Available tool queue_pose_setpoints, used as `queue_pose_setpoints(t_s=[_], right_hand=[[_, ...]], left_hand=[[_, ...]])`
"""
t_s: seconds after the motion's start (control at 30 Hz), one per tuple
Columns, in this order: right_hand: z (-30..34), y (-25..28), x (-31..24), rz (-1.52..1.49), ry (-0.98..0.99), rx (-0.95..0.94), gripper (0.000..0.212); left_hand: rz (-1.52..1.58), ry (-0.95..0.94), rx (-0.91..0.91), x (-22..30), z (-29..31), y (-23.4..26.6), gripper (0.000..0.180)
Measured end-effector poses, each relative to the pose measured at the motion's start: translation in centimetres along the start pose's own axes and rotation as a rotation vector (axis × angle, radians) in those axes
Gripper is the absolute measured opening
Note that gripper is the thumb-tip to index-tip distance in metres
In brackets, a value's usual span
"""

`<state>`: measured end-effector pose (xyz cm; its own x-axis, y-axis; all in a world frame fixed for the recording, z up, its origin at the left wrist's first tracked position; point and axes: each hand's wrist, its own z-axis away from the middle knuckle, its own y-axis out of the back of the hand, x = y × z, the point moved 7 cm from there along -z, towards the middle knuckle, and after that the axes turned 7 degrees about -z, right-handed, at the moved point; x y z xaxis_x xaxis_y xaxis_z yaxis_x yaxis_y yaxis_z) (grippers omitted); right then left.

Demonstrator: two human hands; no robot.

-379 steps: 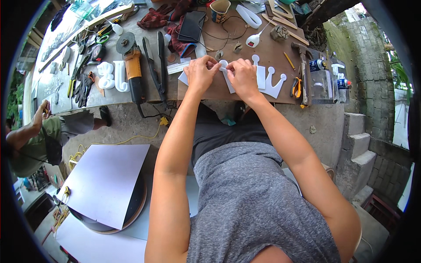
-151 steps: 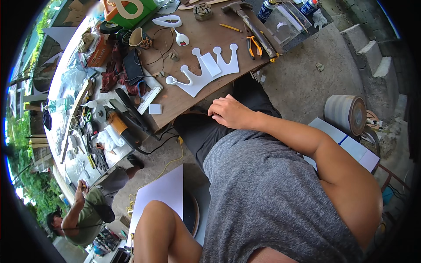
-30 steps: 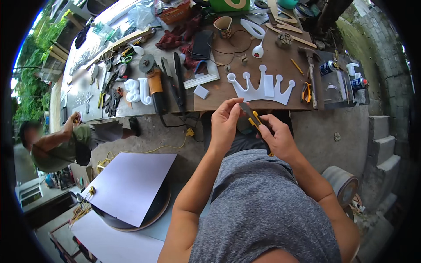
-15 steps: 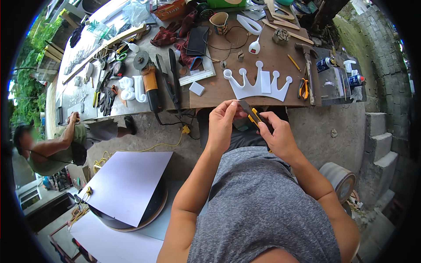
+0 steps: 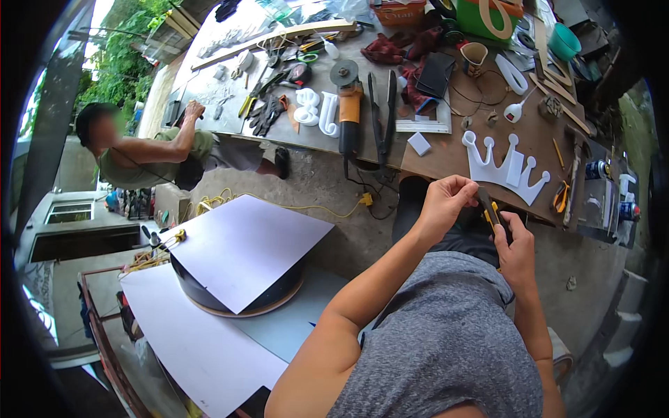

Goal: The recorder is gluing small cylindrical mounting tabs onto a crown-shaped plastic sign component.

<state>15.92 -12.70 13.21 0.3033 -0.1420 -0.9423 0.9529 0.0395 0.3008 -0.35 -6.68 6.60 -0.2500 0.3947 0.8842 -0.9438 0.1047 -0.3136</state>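
My right hand (image 5: 516,244) is wrapped round a yellow-and-black utility knife (image 5: 494,216), held above the table's near edge and in front of my body. My left hand (image 5: 448,204) is closed in a pinch at the knife's dark front end; whatever lies between thumb and fingers is too small to tell. Just beyond the hands a white crown-shaped cutout (image 5: 498,173) lies flat on the brown tabletop, with a white rectangular piece (image 5: 515,169) upon its middle. Left of the crown rests a small white square block (image 5: 419,143).
An angle grinder (image 5: 349,108), long dark tongs-like tool (image 5: 382,118), glue bottle (image 5: 513,112), orange-handled pliers (image 5: 560,197) and hammer (image 5: 575,174) lie on the table. White sheets (image 5: 247,251) cover a round drum at left. A person (image 5: 157,150) stands at the far left.
The view has swung left, so the table and sheets sit further right in it. Both hands keep their hold near the knife, which now points more steeply upward.
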Motion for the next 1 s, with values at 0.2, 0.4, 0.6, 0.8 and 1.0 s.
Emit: queue_pose_setpoints(t_s=[0.2, 0.4, 0.6, 0.8, 1.0], right_hand=[[0.1, 0.1, 0.0, -0.056, -0.056, -0.045, 0.021], [-0.1, -0.4, -0.5, -0.091, -0.061, -0.054, 0.02], [0.0, -0.5, -1.0, -0.037, -0.02, -0.086, 0.019], [0.2, -0.6, -1.2, 0.014, -0.015, -0.108, 0.02], [0.3, -0.7, -1.5, -0.004, -0.027, -0.107, 0.021]], left_hand=[[-0.165, -0.109, 0.066, 1.6, -0.3, 3.4, 0.019], [-0.239, -0.119, -0.051, 1.5, 0.7, 1.6, 0.019], [-0.23, -0.087, -0.051, 1.9, 1.4, 0.4, 0.019], [-0.235, -0.094, -0.081, 2.3, 1.6, 0.4, 0.018], [-0.262, -0.089, -0.073, 2.2, 1.7, 0.9, 0.02]])
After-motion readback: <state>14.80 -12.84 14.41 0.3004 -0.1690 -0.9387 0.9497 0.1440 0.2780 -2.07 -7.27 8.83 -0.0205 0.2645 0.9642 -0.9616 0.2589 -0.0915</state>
